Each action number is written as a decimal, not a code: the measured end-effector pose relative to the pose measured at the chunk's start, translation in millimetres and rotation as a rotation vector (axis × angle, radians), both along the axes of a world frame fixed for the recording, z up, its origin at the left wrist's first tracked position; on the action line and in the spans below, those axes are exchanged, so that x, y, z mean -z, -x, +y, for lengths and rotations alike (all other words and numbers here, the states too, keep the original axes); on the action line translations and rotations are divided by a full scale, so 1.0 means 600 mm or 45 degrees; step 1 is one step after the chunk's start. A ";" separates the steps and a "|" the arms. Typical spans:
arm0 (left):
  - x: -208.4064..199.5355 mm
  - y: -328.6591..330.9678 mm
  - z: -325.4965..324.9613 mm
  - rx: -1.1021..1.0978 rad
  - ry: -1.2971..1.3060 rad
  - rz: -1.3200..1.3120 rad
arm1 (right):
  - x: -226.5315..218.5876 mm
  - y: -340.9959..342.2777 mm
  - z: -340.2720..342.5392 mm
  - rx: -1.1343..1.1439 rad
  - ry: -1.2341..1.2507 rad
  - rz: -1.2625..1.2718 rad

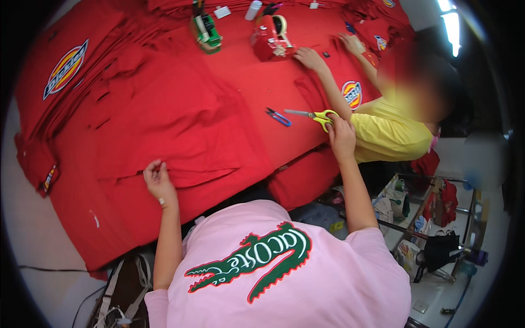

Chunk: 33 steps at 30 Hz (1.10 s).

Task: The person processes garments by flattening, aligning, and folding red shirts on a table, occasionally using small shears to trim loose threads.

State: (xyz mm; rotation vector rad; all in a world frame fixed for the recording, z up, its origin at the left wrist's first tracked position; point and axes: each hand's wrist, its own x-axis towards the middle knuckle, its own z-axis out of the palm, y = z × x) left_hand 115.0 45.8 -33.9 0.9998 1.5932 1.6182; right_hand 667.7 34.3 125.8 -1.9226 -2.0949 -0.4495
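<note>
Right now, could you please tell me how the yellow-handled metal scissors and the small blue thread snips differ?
The yellow-handled metal scissors look longer than the small blue thread snips. The scissors have looped handles; the snips have a slim body without visible loops. The right hand grips the scissors, while the snips lie untouched on the red surface. Both point their tips leftward.

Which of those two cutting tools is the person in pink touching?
The yellow-handled scissors: the right hand is on their handle end. The smaller blue snips lie to their left on the red tabletop, with no hand on them.
</note>
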 end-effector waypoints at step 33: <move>-0.182 0.020 0.042 0.015 -0.058 0.113 | 0.002 0.517 0.125 -0.733 0.582 0.653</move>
